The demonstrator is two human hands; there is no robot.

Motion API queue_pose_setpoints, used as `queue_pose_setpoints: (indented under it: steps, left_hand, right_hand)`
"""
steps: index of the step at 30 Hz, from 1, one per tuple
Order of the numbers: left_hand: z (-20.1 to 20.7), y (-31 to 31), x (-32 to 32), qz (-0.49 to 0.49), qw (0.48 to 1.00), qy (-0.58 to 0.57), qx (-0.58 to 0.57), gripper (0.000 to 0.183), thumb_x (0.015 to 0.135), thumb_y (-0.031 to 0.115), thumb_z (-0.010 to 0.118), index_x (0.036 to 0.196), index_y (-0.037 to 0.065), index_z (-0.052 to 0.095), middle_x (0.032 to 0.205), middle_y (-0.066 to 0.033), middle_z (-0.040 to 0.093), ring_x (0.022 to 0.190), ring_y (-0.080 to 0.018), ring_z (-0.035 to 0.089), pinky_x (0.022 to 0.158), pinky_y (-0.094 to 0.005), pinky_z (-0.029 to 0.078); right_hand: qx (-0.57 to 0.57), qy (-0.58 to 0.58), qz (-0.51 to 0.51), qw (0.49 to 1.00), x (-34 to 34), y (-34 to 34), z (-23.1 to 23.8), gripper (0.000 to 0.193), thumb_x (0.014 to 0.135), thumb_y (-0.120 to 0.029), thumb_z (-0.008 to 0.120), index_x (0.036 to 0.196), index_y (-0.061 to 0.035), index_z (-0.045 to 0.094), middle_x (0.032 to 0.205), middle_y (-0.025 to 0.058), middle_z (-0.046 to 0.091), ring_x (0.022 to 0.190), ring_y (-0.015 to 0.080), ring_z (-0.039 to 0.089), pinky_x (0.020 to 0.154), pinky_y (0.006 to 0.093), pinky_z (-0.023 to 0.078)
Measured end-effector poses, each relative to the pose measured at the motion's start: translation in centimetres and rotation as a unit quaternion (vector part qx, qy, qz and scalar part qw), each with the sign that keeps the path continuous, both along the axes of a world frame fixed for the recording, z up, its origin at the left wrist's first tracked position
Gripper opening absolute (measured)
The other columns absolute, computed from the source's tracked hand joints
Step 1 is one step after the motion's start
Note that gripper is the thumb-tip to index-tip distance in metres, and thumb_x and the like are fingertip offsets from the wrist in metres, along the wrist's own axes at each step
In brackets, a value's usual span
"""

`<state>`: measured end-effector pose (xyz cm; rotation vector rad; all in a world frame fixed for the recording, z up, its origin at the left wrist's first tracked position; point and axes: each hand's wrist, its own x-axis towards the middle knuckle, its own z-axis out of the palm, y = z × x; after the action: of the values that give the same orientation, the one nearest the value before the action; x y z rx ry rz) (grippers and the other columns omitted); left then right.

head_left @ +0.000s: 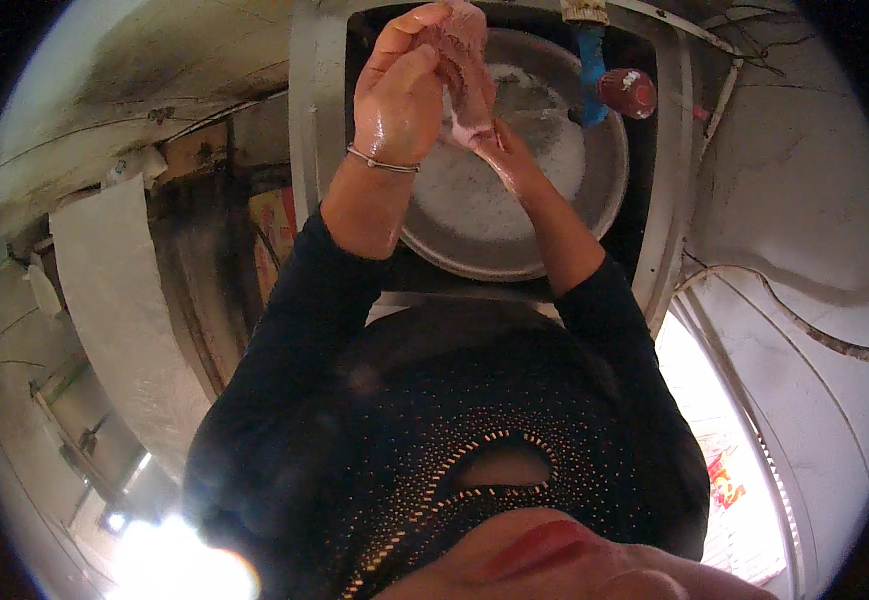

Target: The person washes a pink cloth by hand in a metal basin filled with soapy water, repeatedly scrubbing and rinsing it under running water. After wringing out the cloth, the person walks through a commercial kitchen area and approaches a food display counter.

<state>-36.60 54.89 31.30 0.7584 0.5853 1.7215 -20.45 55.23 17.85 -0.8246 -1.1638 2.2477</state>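
A wet, pinkish, rough-surfaced soft piece [463, 75] hangs over the basin; I cannot tell whether it is meat or cloth. My left hand [400, 105], wet and with a thin bracelet at the wrist, is closed around its upper left side. From below, my right hand [502, 163] grips its lower end, its fingers mostly hidden behind the piece. Beneath both hands sits a round metal basin [514, 272] holding cloudy, whitish water or foam [499, 205].
The basin stands in a metal-framed sink [669, 200]. A blue pipe with a dark red tap knob [626, 93] reaches over its right side. A hose [784, 305] runs along the right wall. On the left hangs a pale sheet [119, 290].
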Motion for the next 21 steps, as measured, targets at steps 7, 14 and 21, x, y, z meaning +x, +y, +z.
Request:
queue_pose_setpoints:
  steps: [7, 14, 21]
  left_hand:
    - [-0.3, 1.0, 0.6, 0.003, 0.997, 0.017, 0.072, 0.034, 0.095, 0.005, 0.054, 0.128, 0.002, 0.054, 0.134, -0.0083, 0.052, 0.121, -0.0223, 0.051, 0.101, -0.0350, 0.039]
    - [-0.2, 1.1, -0.4, -0.010, 0.976, 0.208, 0.065, 0.035, 0.096, 0.005, 0.053, 0.130, -0.001, 0.052, 0.118, -0.0094, 0.060, 0.106, -0.0188, 0.056, 0.092, -0.0305, 0.043]
    - [-4.4, 0.9, -1.3, 0.134, 0.962, 0.198, -0.129, 0.030, 0.091, 0.016, 0.053, 0.119, 0.007, 0.061, 0.117, -0.0065, 0.060, 0.111, -0.0229, 0.055, 0.096, -0.0430, 0.042]
  right_hand:
    - [0.100, -0.006, -0.032, 0.994, 0.8, -0.6, 1.2, 0.077, 0.087, -0.030, 0.069, 0.146, -0.0016, 0.028, 0.136, 0.0112, 0.047, 0.124, 0.0215, 0.045, 0.104, 0.0357, 0.037]
    - [0.001, -0.153, 0.150, 0.977, 2.1, 0.4, 1.1, 0.074, 0.083, -0.029, 0.070, 0.144, -0.0058, 0.035, 0.129, 0.0085, 0.054, 0.112, 0.0222, 0.053, 0.089, 0.0357, 0.048]
    - [0.118, -0.277, -0.120, 0.946, 6.4, 3.4, 0.6, 0.035, 0.090, -0.023, 0.056, 0.119, -0.0034, 0.060, 0.105, 0.0113, 0.066, 0.096, 0.0244, 0.063, 0.080, 0.0366, 0.050]
